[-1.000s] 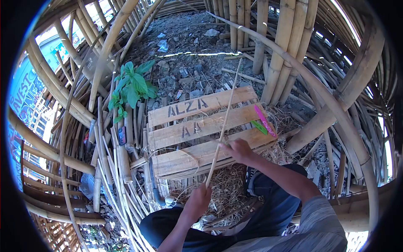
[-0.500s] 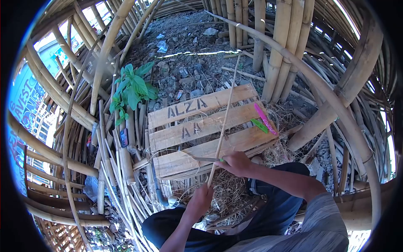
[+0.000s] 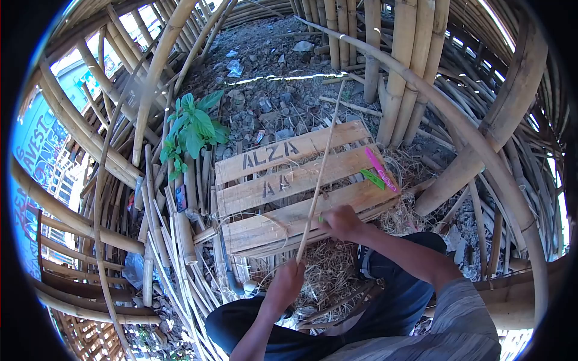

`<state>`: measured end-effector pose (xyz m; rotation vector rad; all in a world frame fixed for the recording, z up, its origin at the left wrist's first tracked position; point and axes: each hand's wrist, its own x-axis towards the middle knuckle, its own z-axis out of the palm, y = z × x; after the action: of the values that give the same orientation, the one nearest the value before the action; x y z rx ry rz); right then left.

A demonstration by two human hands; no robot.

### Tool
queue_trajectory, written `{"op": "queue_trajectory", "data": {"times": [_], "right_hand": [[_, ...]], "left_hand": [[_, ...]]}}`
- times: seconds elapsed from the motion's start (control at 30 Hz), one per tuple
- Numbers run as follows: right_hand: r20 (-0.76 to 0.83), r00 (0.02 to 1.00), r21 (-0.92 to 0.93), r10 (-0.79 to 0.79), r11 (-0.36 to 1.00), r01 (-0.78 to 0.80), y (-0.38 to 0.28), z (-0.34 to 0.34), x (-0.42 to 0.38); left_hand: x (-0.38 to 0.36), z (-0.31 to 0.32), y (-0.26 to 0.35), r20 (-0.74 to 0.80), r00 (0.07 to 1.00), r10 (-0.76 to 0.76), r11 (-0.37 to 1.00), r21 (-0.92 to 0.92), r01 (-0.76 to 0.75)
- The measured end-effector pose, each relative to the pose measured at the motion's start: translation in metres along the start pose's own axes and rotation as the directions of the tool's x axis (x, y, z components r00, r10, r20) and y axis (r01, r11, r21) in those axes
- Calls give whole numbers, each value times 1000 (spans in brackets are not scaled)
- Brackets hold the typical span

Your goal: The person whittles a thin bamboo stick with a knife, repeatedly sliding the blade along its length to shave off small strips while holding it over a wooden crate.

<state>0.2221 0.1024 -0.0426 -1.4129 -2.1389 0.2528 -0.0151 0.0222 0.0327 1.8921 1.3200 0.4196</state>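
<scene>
Here the left hand (image 3: pixel 288 281) is clamped on the bamboo strip (image 3: pixel 322 162)'s near end, the right hand (image 3: pixel 343 221) gripping it higher up.

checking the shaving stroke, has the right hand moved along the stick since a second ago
Yes. The right hand went down the bamboo stick toward the person, past the near edge of the wooden pallet, then back onto its near plank.
</scene>
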Motion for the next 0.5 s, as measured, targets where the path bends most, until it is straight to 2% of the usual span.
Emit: {"op": "queue_trajectory", "data": {"times": [0.03,0.07,0.1,0.13,0.2,0.27,0.3,0.37,0.4,0.47,0.5], "right_hand": [[-80,996,-34,30,999,-33,13,-2,9],[-50,971,-86,233,968,-237,35,-20,22],[-36,903,-137,428,893,-429,47,-39,33],[-52,901,-127,430,892,-433,43,-41,33],[41,946,-187,320,933,-307,33,-45,28],[144,940,-25,310,951,-309,5,-16,10],[155,938,-31,310,951,-309,-7,-7,3],[1,999,43,43,998,-43,-26,4,-2],[-1,992,-6,127,992,-127,-13,-3,7],[47,899,-64,435,900,-432,26,-29,34],[38,899,-64,437,899,-434,33,-27,34]], "left_hand": [[-4,-2,5,-2,1000,7,1000,2,-7],[-10,-3,8,38,998,50,998,30,-52],[-11,-6,10,78,992,95,993,62,-100],[-9,-4,15,69,996,-57,998,-14,58],[-4,-8,8,62,996,-56,998,-30,58],[0,1,-14,42,997,-63,994,-89,67],[-1,2,-14,44,997,-68,992,-100,72],[-2,-1,-11,13,999,-35,999,-8,35],[-5,0,-11,16,1000,-17,999,27,17],[-14,-7,9,69,996,-57,998,25,55],[-14,-8,18,104,991,-81,997,8,81]]}}
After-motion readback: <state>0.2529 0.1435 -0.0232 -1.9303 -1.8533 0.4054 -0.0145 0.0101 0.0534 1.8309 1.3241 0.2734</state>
